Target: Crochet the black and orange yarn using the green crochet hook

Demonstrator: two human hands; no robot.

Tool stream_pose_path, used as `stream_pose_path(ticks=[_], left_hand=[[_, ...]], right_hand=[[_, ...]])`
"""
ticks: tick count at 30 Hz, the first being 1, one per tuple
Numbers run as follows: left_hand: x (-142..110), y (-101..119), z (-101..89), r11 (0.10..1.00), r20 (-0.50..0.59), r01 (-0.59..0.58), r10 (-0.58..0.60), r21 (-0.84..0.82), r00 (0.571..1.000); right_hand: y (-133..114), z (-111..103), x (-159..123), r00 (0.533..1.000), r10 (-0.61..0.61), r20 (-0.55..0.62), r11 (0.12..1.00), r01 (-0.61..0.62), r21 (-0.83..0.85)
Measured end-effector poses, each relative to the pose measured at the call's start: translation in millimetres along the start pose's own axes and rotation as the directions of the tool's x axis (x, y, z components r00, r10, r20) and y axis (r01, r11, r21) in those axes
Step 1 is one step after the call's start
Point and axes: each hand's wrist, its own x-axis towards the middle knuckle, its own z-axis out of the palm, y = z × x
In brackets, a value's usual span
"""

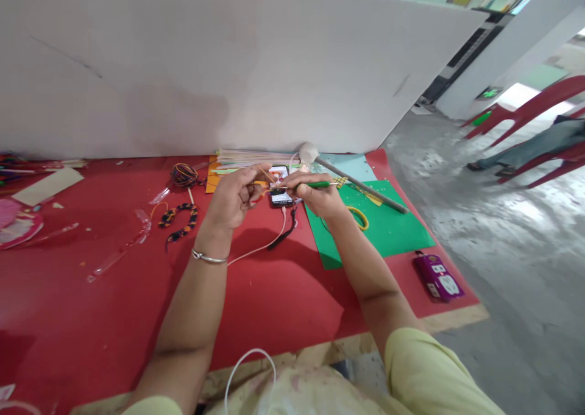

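The right hand (311, 189) grips a green-handled tool (319, 184) at frame centre; the left hand (240, 195) pinches what seems a small yarn piece (265, 189), over a phone (280, 200). Beyond, a green sheet (386, 235) lies centre-right.

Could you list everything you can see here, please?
Table covering: one, red, under the work
Panel: one, white, behind
Sheet: one, green, right
Phone: one, dark-edged, centre
Thread bundle: one, multicoloured, left of centre
Beaded-looking strand: one, black and orange, below the bundle
Thin sticks: many, pale, by the panel
Rod: one, grey, partly over the green sheet
Ring: one, yellow, on the green sheet
Pack: one, purple, right edge
Card: one, cream, far left
Chairs: at least two, red, on the floor
Tool: one, green-handled, in the right hand
Bangle: one, silvery, left wrist
Hands: two, bare; left, right, centre
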Motion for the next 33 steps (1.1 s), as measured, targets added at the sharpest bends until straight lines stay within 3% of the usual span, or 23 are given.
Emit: stream_pose_path(ticks=[8, 16, 20, 23, 29, 33], left_hand=[[-0.5, -3.9, -14.7, 0.990, 0.208, -0.006, -0.024, 0.142, 0.978], [-1.0, -4.6, -10.9, 0.973, 0.175, -0.040, -0.001, 0.227, 0.985], [-1.1, -5.7, -6.0, 0.982, 0.184, 0.024, -0.059, 0.188, 0.981], [0.4, -10.4, -6.1, 0.988, 0.249, 0.123, -0.143, 0.095, 0.958], [7.2, -20.2, -12.2, 0.943, 0.384, 0.321, -0.268, -0.082, 0.884], [8.9, -21.7, -9.7, 0.964, 0.312, 0.265, -0.243, -0.031, 0.918]], right_hand=[[-12.3, -3.1, -1.7, 0.996, 0.044, 0.082, 0.988, -0.032, -0.149], [-12.4, -6.7, -1.0, 0.991, 0.066, 0.117, 0.988, -0.048, -0.148], [-5.5, -6.2, -2.1, 0.991, 0.113, 0.074, 0.993, -0.110, -0.043], [-0.8, -1.4, -2.0, 0.977, 0.209, 0.039, 0.973, -0.211, 0.093], [8.3, 7.9, 2.2, 0.883, 0.468, 0.022, 0.806, -0.437, 0.400], [14.6, 6.4, 3.8, 0.845, 0.532, 0.054, 0.756, -0.503, 0.418]])
